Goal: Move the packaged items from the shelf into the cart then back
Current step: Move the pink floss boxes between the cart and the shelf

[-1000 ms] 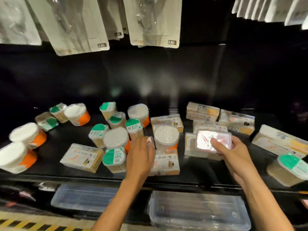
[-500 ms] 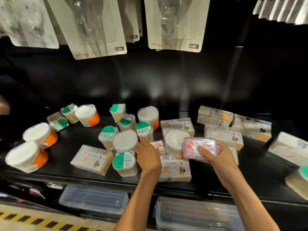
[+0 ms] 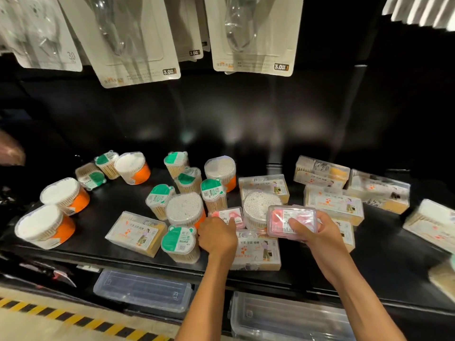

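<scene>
A black shelf [image 3: 118,200] carries many packaged items. My right hand [image 3: 317,232] grips a clear flat box with pink contents [image 3: 290,217], held just above a round tub of cotton swabs [image 3: 258,205]. My left hand [image 3: 216,236] has its fingers curled on a second pink box [image 3: 232,216] lying on the shelf between two round tubs. A rectangular swab box [image 3: 258,252] lies in front of both hands. No cart is in view.
Orange-banded round tubs [image 3: 61,198] and green-lidded packs [image 3: 179,242] stand to the left, rectangular boxes [image 3: 334,203] to the right. Hanging blister packs [image 3: 138,40] overhang the shelf. Clear plastic bins [image 3: 142,289] sit on the level below. Striped floor tape [image 3: 73,316] runs at bottom left.
My right hand has carried its pink box leftward, from over the rectangular boxes to above the round tub. My left hand's fingers have curled down onto the second pink box.
</scene>
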